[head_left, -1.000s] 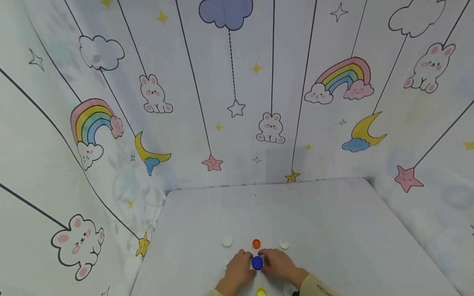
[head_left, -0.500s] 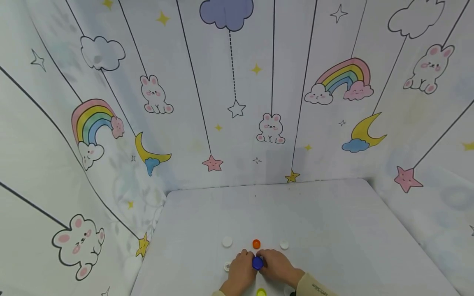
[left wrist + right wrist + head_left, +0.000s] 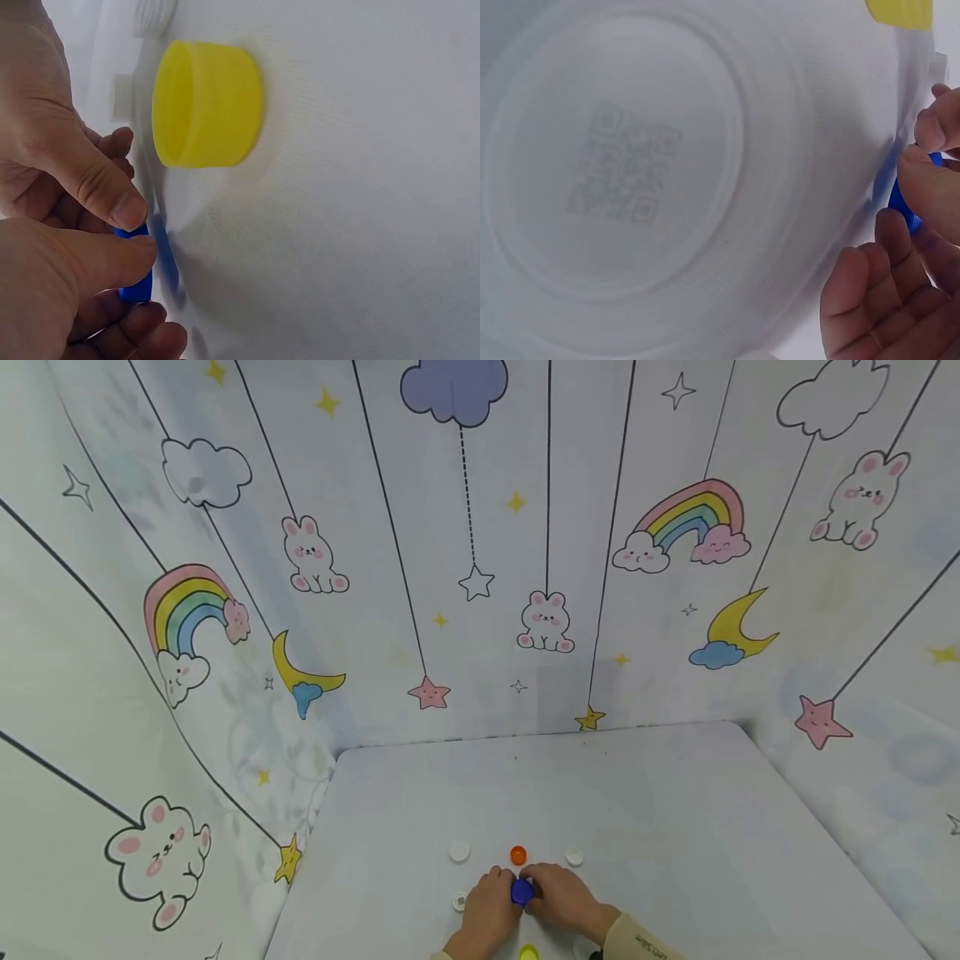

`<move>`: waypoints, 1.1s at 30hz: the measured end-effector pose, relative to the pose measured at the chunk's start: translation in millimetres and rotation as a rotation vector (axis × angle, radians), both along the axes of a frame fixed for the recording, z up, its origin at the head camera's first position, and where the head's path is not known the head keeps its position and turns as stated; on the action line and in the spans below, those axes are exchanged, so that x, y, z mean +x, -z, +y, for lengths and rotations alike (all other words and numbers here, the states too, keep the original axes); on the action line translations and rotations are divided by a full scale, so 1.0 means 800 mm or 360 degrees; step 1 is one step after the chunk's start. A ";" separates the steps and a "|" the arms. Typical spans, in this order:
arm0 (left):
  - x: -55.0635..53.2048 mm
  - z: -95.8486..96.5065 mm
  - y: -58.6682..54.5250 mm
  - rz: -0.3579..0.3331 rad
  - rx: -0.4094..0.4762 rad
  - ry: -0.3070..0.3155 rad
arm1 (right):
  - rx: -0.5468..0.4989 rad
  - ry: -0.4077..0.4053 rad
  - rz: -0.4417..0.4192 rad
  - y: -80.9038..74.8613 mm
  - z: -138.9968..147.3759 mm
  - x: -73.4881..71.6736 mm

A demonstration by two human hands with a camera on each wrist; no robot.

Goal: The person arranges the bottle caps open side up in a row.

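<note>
A blue bottle cap [image 3: 522, 892] is held between my two hands, low over the white table in the head view. My left hand [image 3: 489, 910] has it from the left; in the left wrist view that thumb lies across the blue rim. From the other side my right hand [image 3: 564, 900] pinches the cap between thumb and fingertips, the two thumbs nearly meeting. Fingers cover much of the cap in both wrist views. Nearest me on the table, a hollow yellow cap [image 3: 206, 105] stands just short of the hands.
Beyond the hands lie an orange cap [image 3: 518, 855] and two white caps [image 3: 460, 852]. A smaller white piece [image 3: 460, 902] is left of my left hand. Under my right wrist sits a round translucent lid [image 3: 772, 172] with a QR code, beside something black [image 3: 596, 955].
My left hand has moved in to the right and closed up against the blue cap, uncovering the small white piece. Over the last half second the hands stay nearly still.
</note>
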State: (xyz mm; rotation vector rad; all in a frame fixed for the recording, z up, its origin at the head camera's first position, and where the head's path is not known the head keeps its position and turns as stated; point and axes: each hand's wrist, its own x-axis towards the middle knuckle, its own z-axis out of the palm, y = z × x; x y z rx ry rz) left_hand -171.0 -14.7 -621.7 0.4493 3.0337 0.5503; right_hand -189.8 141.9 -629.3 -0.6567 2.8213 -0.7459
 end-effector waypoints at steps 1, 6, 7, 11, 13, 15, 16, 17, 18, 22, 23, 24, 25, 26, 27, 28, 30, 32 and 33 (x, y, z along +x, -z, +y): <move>0.001 0.000 -0.001 0.0021 0.0004 0.0004 | -0.0010 -0.0002 0.0015 -0.001 0.001 0.001; 0.003 -0.001 -0.007 0.0070 0.0045 0.0012 | -0.0032 -0.0016 0.0073 -0.006 0.003 0.004; 0.003 -0.001 -0.009 0.0067 0.0054 0.0008 | -0.0036 -0.0020 0.0079 -0.008 0.004 0.004; 0.004 -0.003 -0.015 0.0090 0.0109 0.0002 | -0.0062 -0.0041 0.0101 -0.017 0.004 0.006; 0.004 -0.005 -0.018 0.0130 0.0143 0.0009 | -0.0090 -0.0050 0.0105 -0.024 0.005 0.006; 0.003 -0.006 -0.022 0.0175 0.0181 0.0016 | -0.0123 -0.0059 0.0123 -0.031 0.005 0.007; 0.003 -0.007 -0.024 0.0196 0.0197 0.0019 | -0.0141 -0.0065 0.0134 -0.034 0.005 0.007; 0.002 -0.008 -0.026 0.0214 0.0215 0.0021 | -0.0157 -0.0067 0.0138 -0.037 0.005 0.008; 0.002 -0.009 -0.028 0.0226 0.0236 0.0022 | -0.0178 -0.0069 0.0145 -0.040 0.004 0.008; 0.004 -0.012 -0.040 0.0224 0.0318 0.0016 | -0.0224 -0.0049 0.0141 -0.049 0.004 0.010; 0.004 -0.013 -0.042 0.0220 0.0337 0.0018 | -0.0226 -0.0037 0.0127 -0.050 0.004 0.010; 0.005 -0.014 -0.045 0.0215 0.0349 0.0019 | -0.0227 -0.0027 0.0121 -0.051 0.004 0.010; 0.005 -0.014 -0.047 0.0214 0.0356 0.0020 | -0.0225 -0.0016 0.0108 -0.052 0.004 0.011; 0.005 -0.014 -0.048 0.0213 0.0356 0.0021 | -0.0222 -0.0008 0.0096 -0.053 0.004 0.011; 0.005 -0.015 -0.048 0.0217 0.0357 0.0023 | -0.0217 0.0001 0.0083 -0.054 0.005 0.011; 0.005 -0.015 -0.049 0.0217 0.0359 0.0023 | -0.0215 0.0004 0.0076 -0.055 0.005 0.012; 0.005 -0.014 -0.049 0.0217 0.0363 0.0026 | -0.0227 -0.0001 0.0076 -0.057 0.005 0.013; 0.004 -0.014 -0.049 0.0217 0.0378 0.0025 | -0.0243 -0.0015 0.0090 -0.059 0.006 0.014; 0.005 -0.015 -0.049 0.0217 0.0395 0.0028 | -0.0251 -0.0022 0.0107 -0.059 0.006 0.014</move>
